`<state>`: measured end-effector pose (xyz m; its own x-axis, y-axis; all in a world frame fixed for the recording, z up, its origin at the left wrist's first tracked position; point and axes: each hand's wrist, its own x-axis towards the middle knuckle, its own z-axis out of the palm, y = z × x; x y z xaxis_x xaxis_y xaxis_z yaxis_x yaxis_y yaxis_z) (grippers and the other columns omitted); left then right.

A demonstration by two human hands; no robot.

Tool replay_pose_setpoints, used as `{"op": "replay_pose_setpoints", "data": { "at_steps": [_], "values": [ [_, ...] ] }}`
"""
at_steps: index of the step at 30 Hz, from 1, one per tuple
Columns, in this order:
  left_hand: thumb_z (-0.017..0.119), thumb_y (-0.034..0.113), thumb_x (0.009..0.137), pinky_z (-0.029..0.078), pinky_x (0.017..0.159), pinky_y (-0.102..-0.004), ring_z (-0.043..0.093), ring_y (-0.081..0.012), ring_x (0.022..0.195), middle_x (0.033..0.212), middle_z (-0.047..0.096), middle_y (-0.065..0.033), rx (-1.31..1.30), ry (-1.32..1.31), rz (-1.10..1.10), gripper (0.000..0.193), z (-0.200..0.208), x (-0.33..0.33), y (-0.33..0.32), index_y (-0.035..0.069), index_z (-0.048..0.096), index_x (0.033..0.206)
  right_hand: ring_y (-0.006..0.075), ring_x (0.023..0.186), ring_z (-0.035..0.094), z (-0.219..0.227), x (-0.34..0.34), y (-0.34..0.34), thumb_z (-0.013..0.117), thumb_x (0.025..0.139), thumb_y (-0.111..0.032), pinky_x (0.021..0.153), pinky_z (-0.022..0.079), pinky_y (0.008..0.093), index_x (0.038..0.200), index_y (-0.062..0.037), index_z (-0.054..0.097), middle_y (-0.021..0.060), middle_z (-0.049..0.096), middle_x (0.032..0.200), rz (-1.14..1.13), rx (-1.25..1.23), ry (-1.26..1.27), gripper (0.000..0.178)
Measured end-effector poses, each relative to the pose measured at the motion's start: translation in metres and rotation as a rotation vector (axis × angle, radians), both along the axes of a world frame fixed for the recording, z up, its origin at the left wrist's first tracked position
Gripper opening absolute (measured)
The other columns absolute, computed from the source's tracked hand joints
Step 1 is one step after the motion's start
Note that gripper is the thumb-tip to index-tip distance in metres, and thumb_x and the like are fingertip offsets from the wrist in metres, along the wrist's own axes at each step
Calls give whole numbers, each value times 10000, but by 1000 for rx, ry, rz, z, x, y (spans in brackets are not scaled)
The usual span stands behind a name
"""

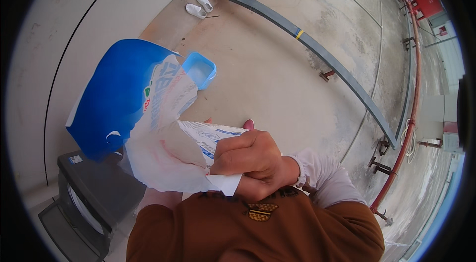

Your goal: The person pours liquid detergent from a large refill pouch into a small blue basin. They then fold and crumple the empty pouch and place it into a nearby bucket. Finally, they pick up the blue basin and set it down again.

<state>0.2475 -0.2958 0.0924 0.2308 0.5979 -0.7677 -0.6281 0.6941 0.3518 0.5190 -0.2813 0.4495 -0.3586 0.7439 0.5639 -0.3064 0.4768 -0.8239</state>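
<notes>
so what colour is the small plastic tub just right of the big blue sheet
The tub is light blue, seen best in the head view.

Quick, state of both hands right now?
Left hand: hidden behind the printed bag; can't tell.
Right hand: closed, holding the printed bag by its edge.

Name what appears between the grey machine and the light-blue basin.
In the head view, torn blue-and-white packaging, gripped by the right hand, crosses the stretch between the grey machine and the light-blue basin.
</notes>
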Motion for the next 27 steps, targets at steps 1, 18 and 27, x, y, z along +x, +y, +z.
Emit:
{"op": "replay_pose_setpoints", "data": {
  "at_steps": [1,18,27],
  "values": [
    [431,469,912,379,1002,-436,480,-258,1170,1287,495,-82,-23,6,33,539,-3,-3,0,102,415,1307,195,507,511,-6,2,17,605,696,33,460,375,279,729,35,613,109,551,643,16,-51,25,34],
    [415,448,923,374,1009,-434,465,-260,1188,1310,473,-76,-313,26,396,523,-67,-63,41,113,392,1324,117,611,460,-148,-45,245,601,835,-27,547,351,250,736,30,591,56,533,684,-77,-593,-73,114],
    [406,437,930,371,1012,-433,457,-261,1198,1323,461,-73,-410,-13,402,515,-124,-80,102,118,380,1333,48,632,423,-286,-85,337,571,891,-60,561,337,208,772,15,594,-27,486,688,-184,-920,6,143]
  ]
}}
